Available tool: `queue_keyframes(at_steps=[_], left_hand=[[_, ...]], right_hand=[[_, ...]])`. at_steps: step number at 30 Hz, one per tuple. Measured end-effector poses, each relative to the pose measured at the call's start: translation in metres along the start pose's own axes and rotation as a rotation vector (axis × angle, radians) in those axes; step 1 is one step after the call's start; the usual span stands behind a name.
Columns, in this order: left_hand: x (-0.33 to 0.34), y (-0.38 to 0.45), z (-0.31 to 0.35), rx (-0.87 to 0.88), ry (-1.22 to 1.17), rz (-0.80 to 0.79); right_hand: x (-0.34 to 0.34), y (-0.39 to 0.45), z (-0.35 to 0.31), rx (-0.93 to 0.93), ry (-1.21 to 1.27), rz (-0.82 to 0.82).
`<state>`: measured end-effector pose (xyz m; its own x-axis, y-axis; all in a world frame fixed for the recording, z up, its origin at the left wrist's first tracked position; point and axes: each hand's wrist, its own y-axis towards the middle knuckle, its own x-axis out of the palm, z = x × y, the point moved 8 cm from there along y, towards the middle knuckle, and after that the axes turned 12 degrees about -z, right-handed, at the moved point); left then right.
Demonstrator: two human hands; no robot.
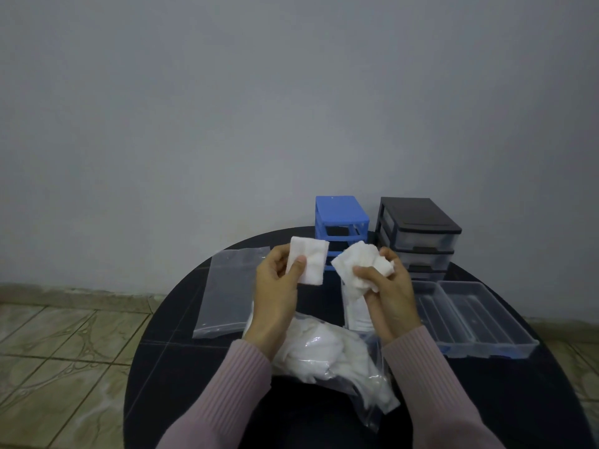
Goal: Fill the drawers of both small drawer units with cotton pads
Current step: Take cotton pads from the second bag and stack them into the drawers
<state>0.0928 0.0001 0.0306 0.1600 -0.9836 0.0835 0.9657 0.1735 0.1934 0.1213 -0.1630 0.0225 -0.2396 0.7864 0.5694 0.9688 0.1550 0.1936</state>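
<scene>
The left hand (275, 280) pinches a flat pad (308, 262) under its thumb, and the right hand (387, 286) clutches a crumpled wad (356, 260) of pads, both raised above the open bag (330, 358) of pads. The wad looks loosely held, so pads could slip out and fall beside the two trays (473, 315) lying at the right. The blue unit (340, 218) and black unit (418, 228) stand at the back of a round dark desk (181, 325), an empty bag (230, 286) to the left, against a grey wall over a tiled floor.
</scene>
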Motion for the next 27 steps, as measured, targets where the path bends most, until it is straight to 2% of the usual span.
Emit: queue_keyframes(at_steps=[6, 11, 14, 18, 22, 27], left_hand=[[0.010, -0.004, -0.002, 0.024, -0.028, -0.052], [0.013, -0.003, 0.002, 0.129, 0.088, -0.118], [0.016, -0.001, 0.002, 0.114, 0.134, -0.147], [0.021, -0.003, 0.000, 0.048, 0.060, -0.132], [0.034, -0.004, -0.001, 0.075, 0.029, -0.252], [0.028, -0.004, 0.003, 0.156, 0.106, -0.164]], right_hand=[[0.002, -0.001, 0.001, -0.011, -0.041, 0.000], [0.004, -0.001, -0.001, -0.059, -0.048, -0.017], [0.001, -0.002, -0.003, -0.107, -0.075, 0.019], [-0.006, -0.003, -0.006, -0.147, -0.166, 0.094], [-0.008, -0.005, -0.007, -0.175, -0.197, 0.129], [-0.004, -0.004, -0.008, -0.168, -0.231, 0.091]])
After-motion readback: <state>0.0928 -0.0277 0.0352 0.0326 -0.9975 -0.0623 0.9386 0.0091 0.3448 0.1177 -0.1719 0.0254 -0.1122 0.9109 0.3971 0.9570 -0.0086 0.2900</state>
